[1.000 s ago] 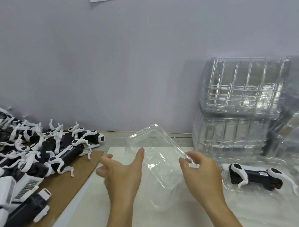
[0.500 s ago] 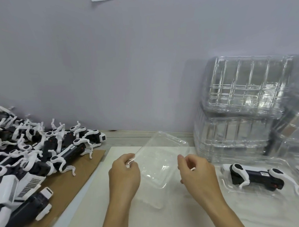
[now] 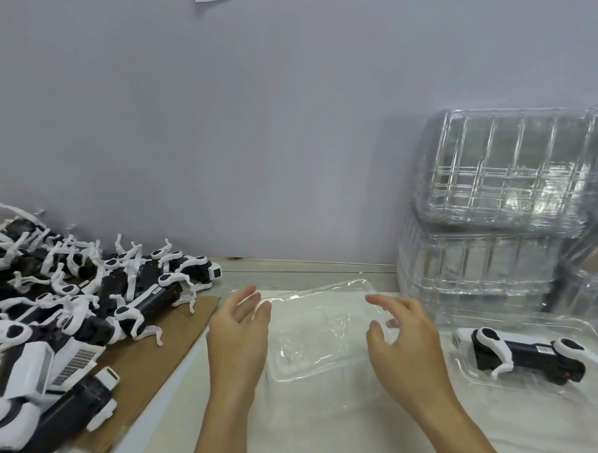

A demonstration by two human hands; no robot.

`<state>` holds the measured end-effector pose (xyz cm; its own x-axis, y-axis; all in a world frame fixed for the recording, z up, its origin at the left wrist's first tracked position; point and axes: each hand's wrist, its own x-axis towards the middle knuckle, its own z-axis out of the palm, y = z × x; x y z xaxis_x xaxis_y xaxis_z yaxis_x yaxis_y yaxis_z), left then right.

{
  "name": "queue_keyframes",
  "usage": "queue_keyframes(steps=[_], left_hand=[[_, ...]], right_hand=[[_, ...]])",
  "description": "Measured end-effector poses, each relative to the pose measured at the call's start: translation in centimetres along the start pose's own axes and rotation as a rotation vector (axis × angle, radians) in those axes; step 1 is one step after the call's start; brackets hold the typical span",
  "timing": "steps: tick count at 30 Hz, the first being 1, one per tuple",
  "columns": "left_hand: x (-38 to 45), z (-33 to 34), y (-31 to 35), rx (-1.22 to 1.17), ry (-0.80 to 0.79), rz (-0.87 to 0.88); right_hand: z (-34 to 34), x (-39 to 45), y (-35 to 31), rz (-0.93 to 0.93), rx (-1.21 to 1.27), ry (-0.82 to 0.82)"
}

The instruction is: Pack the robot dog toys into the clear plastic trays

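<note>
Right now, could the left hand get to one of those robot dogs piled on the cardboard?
Probably yes. The left hand is open and holds nothing, beside the empty clear tray. The nearest robot dog lies on the cardboard just to its left, with nothing standing between them.

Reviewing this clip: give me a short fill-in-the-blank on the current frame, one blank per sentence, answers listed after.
1. The empty clear tray lies flat between the left hand and the ____ hand.
2. The packed tray on the right holds ____ robot dog.
3. The pile of unpacked robot dogs rests partly on brown ____.
4. The stacked empty trays stand against the ____.

Answers: right; one; cardboard; wall
</note>
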<state>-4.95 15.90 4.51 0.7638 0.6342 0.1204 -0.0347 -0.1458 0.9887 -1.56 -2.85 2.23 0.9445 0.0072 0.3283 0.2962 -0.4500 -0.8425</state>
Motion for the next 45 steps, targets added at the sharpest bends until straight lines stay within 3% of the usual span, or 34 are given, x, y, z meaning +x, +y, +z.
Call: queue_keyframes(steps=[4, 7, 10, 15, 20, 24, 27, 31, 37, 40, 45], left_hand=[[-0.1, 0.1, 0.5, 0.131, 0.034, -0.038], [-0.3, 0.4, 0.4, 0.277, -0.104, -0.134], [-0.5, 0.7, -0.1, 0.382, -0.168, -0.116], [-0.4, 0.6, -0.2, 0.37, -0.147, -0.093], [1.7, -0.3, 1.5, 0.5, -0.015, 0.057], [6.3, -2.5, 2.3, 0.911, -0.022, 0.105], [9.9, -5.0, 1.7, 1.225, -0.05, -0.011], [13.2, -8.1, -0.3, 1.463, -0.029, -0.16], [13.6, -8.5, -2.8, 1.734, 0.134, 0.026], [13.2, -8.1, -2.9, 1.741, 0.141, 0.065], [11.1, -6.5, -0.5, 1.499, 0.139, 0.142]], right_hand=[[0.1, 0.2, 0.4, 0.054, -0.092, 0.134], [0.3, 0.0, 0.4, 0.076, -0.16, 0.149], [0.3, -0.1, 0.4, 0.079, -0.186, 0.145], [0.1, -0.1, 0.2, 0.065, -0.167, 0.163], [0.0, -0.2, -0.5, -0.088, -0.126, 0.269], [0.1, 0.0, -0.4, -0.13, -0.085, 0.296], [0.0, 0.0, -0.1, -0.136, -0.06, 0.298], [0.1, 0.0, -0.1, -0.138, -0.053, 0.295], [0.2, 0.0, -0.1, -0.13, -0.051, 0.278], [0.2, 0.0, -0.1, -0.134, -0.053, 0.276], [0.3, 0.0, -0.2, -0.134, -0.043, 0.273]])
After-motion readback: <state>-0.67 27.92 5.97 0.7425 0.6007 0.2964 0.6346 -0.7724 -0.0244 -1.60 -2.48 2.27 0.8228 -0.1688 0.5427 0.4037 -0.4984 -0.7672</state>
